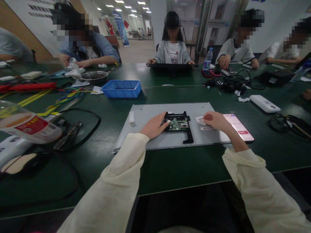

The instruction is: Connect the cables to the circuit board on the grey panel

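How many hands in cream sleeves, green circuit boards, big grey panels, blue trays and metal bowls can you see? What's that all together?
Hands in cream sleeves: 2 (left hand, right hand)
Green circuit board: 1
Big grey panel: 1
Blue tray: 1
Metal bowl: 1
Total: 6

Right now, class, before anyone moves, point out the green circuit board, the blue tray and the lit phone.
Green circuit board [179, 126]: head view, middle of its upper face.
Blue tray [122, 94]: head view, front wall.
Lit phone [240, 127]: head view, screen.
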Available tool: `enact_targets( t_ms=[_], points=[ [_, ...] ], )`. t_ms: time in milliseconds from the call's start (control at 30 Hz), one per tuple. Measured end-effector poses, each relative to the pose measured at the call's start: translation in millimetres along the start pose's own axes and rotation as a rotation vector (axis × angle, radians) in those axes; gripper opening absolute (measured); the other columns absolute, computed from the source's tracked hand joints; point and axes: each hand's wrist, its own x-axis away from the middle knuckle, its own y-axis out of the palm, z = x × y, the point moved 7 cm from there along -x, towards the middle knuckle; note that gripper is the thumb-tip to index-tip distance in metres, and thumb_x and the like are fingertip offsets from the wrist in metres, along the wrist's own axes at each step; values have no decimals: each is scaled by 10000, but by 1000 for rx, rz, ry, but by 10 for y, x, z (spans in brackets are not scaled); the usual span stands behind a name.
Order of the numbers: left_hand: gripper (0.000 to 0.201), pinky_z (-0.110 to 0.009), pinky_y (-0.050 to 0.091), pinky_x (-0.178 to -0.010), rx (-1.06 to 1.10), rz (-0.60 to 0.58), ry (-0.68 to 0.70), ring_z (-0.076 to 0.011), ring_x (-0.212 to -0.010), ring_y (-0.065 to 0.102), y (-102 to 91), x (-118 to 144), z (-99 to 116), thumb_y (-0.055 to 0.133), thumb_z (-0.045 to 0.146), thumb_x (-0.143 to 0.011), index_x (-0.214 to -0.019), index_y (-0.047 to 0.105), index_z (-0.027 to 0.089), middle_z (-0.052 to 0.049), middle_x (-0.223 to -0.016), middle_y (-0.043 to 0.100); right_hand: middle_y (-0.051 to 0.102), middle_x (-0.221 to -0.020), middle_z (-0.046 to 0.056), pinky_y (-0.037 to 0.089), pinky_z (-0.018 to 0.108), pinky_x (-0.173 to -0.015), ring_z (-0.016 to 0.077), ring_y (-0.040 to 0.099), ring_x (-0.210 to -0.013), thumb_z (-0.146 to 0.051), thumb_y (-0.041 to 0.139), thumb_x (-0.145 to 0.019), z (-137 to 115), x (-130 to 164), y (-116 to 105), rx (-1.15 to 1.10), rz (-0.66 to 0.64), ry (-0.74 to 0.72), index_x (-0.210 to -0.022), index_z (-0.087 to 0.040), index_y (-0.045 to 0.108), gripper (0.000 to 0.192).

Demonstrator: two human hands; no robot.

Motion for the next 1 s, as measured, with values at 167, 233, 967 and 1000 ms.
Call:
enact_targets(
  t_ms=[167, 233, 967, 1000],
  points=[
    [654, -412, 281, -1116, -6, -2, -2, -246, -1352, 360, 1, -1, -2, 261, 550, -938, -1457, 229, 153, -131, -1483, 356, 719, -857, 60, 500, 312, -713, 188, 666, -788, -229, 610, -784, -44, 27, 7, -1, -40, 19, -960, -187, 709, 207],
    [656, -408, 282, -1115, -9, -6, -3, -247, -1351, 361, -5, 1, 5, 258, 548, -939, -1457, 228, 147, -134, -1482, 355, 728, -875, 57, 504, 316, -741, 191, 673, -810, -239, 607, -789, -77, 41, 19, -30, -60, 9, -931, -187, 723, 190],
    [666, -430, 287, -1113, 4, -16, -25, -260, -1353, 357, -11, 3, 15, 262, 563, -934, -1465, 222, 162, -129, -1487, 350, 702, -846, 15, 481, 279, -692, 143, 627, -764, -304, 594, -788, -435, 54, 332, -319, -207, -120, -895, -205, 705, 183],
    [662, -431, 287, -1113, 5, -15, -25, -259, -1355, 355, -10, 3, 15, 264, 560, -934, -1464, 224, 166, -126, -1487, 350, 703, -837, 16, 482, 284, -700, 146, 628, -761, -305, 602, -786, -444, 52, 339, -304, -190, -127, -894, -205, 708, 182]
  ],
)
